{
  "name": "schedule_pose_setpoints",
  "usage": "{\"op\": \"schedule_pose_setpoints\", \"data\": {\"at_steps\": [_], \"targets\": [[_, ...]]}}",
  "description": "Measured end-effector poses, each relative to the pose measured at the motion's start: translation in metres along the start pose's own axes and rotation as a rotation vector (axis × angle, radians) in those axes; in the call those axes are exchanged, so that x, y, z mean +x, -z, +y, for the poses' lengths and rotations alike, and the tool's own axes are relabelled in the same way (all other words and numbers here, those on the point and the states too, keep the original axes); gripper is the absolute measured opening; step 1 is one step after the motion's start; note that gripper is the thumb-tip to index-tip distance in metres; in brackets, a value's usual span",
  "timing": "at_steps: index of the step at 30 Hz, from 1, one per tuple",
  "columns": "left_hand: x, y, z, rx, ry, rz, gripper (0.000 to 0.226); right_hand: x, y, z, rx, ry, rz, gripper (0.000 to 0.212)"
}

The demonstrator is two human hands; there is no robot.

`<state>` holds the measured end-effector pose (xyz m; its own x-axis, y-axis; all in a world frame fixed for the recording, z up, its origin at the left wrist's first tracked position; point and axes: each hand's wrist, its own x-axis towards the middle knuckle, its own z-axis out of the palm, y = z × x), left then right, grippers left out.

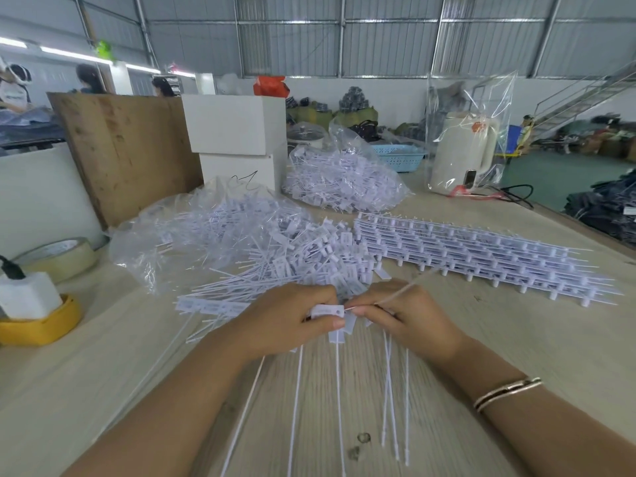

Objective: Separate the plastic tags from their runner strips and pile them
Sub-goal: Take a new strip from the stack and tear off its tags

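Note:
My left hand [289, 318] grips a bunch of white plastic tags [328, 310] by their flat heads, and their long thin tails [339, 401] hang toward me over the table. My right hand [406, 316] pinches a thin white runner strip [407, 287] right beside those heads; the strip slants up and to the right. Both hands meet at the table's middle. Behind them lies a loose pile of separated tags [292, 256]. Stacked runner strips with tags still attached [481, 256] lie to the right.
An open clear bag of tags [192, 228] spreads at left, a second full bag [344, 180] stands farther back. A tape roll [58, 256] and yellow dish with a white block [38, 325] sit at left. White boxes [237, 132], a wooden board [127, 149] and a bagged kettle [464, 149] stand behind.

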<state>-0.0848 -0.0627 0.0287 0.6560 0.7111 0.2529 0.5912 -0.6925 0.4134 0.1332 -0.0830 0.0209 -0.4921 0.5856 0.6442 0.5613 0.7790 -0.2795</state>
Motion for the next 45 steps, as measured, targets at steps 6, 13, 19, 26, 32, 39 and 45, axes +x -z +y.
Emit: {"op": "schedule_pose_setpoints", "data": {"at_steps": [6, 13, 19, 26, 32, 39, 45], "targets": [[0.001, 0.003, 0.009, -0.149, -0.028, 0.032, 0.023, 0.000, 0.006, -0.005, 0.386, -0.244, 0.034, 0.017], [-0.005, 0.008, 0.006, -0.183, -0.004, 0.039, 0.022, -0.012, 0.034, 0.024, 0.063, -0.289, 0.019, 0.022], [-0.004, 0.009, 0.008, -0.189, 0.027, 0.034, 0.034, -0.009, 0.016, 0.033, -0.057, -0.197, -0.141, 0.039], [-0.002, -0.002, 0.006, -0.179, 0.083, 0.039, 0.041, -0.010, 0.020, 0.029, -0.018, -0.173, -0.139, 0.043], [0.002, -0.013, 0.014, -0.179, -0.025, 0.057, 0.038, -0.001, 0.005, 0.003, -0.191, 0.101, -0.092, 0.039], [0.004, -0.002, 0.013, 0.021, -0.063, 0.136, 0.033, 0.004, 0.003, 0.002, -0.297, 0.210, 0.122, 0.035], [0.005, -0.001, 0.007, 0.113, -0.110, 0.190, 0.035, 0.002, 0.002, 0.001, -0.216, 0.151, 0.105, 0.035]]}}
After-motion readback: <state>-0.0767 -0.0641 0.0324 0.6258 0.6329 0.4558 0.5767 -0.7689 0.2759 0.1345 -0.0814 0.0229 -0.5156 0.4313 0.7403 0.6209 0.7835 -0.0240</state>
